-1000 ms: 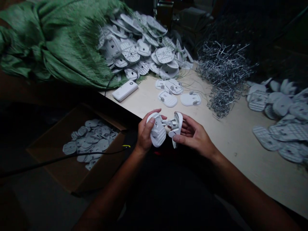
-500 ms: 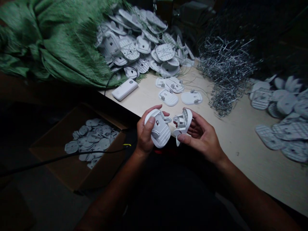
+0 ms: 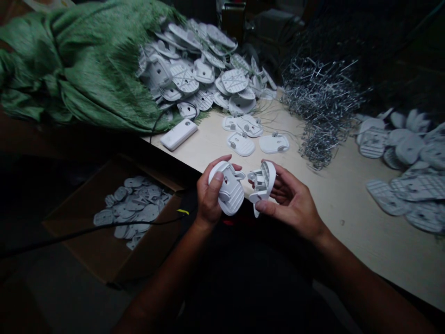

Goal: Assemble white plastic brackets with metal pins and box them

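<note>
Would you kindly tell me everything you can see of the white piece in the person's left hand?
The white piece is a rounded oval that looks like hard plastic. Its face has a small dark hole, parallel ridges toward the lower end, and raised tabs at two sides. It is held tilted in the air near the table edge, ridged face showing. The left hand grips it, thumb across the upper face; its back is hidden. A gap shows between it and the similar piece in the right hand.

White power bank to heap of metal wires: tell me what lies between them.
Four white plastic plates and thin threads lie between the power bank and the heap of metal wires, in the head view.
</note>
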`<state>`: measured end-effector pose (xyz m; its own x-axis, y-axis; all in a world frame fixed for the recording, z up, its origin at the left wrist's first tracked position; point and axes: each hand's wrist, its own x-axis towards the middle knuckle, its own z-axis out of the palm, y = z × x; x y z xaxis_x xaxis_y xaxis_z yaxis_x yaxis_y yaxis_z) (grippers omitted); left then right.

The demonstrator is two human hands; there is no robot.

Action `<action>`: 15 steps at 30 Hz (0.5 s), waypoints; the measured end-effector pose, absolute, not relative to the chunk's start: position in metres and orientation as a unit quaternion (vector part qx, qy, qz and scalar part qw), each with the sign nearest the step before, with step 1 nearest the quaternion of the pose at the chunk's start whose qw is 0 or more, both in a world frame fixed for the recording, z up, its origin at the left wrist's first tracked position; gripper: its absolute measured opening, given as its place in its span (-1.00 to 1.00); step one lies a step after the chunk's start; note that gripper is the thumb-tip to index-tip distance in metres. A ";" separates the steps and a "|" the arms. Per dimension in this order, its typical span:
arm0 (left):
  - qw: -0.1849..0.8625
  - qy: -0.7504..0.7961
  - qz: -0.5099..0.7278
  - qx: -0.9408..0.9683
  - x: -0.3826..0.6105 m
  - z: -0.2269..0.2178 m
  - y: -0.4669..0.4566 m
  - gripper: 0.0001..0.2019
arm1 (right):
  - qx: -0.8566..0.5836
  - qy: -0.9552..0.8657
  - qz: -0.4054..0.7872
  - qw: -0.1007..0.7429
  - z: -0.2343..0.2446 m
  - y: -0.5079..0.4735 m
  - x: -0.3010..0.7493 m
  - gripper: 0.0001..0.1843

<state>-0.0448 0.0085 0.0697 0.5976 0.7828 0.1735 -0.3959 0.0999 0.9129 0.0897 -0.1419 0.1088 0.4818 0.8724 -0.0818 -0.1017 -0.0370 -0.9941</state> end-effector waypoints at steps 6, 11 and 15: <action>0.692 0.188 0.411 0.562 -0.042 0.071 0.002 -0.46 | -0.594 -0.342 0.384 0.619 0.103 -0.138 0.087 0.17; 0.752 0.179 0.408 0.485 -0.035 0.075 -0.013 -0.49 | -0.614 -0.425 0.300 0.593 0.091 -0.139 0.081 0.12; 0.819 0.191 0.384 0.381 -0.031 0.081 -0.012 -0.46 | -0.646 -0.474 0.229 0.552 0.082 -0.141 0.079 0.15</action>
<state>-0.0315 -0.0119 0.0814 0.6323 0.7744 -0.0212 -0.4827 0.4153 0.7710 0.0791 -0.1411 0.0817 0.4454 0.8659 0.2278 0.3599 0.0598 -0.9311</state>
